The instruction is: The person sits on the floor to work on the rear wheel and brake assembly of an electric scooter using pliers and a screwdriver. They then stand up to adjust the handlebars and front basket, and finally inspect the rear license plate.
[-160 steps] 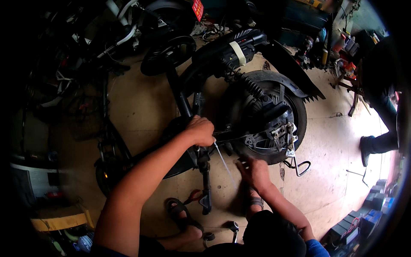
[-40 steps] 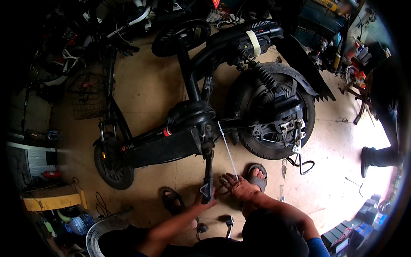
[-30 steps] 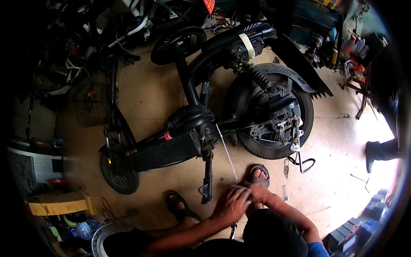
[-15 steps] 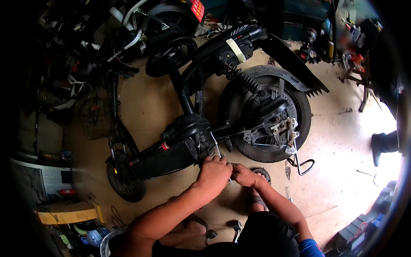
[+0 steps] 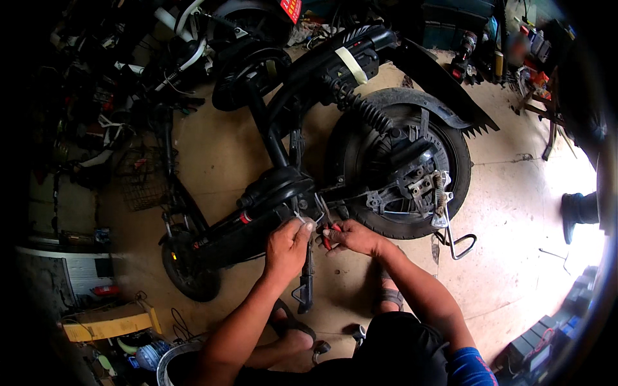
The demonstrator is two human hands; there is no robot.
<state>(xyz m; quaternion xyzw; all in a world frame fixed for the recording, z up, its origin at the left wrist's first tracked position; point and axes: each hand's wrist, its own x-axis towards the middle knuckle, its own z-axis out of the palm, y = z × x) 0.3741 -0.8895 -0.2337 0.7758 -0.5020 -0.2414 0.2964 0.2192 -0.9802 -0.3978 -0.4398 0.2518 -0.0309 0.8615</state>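
Note:
In the middle of the view is a black electric scooter with its rear wheel on the right. My left hand is closed, thumb and fingers pinched together at the lower frame beside the footboard; a thin white strip, cable or tie, shows just beyond the fingertips. To its right my right hand is wrapped round red-handled pliers. Their jaws point up toward the white strip. What exactly my left fingertips pinch is partly hidden.
The kickstand hangs below my left hand. A bent metal stand sticks out by the rear wheel. Tools and a dark box lie at the back right; a yellow-edged piece stands at lower left. Batteries sit at lower right.
My hands, close together on the long white strip before, have moved apart, the left one going left and up. Red-handled pliers now show in my right hand, and the kickstand has come into sight.

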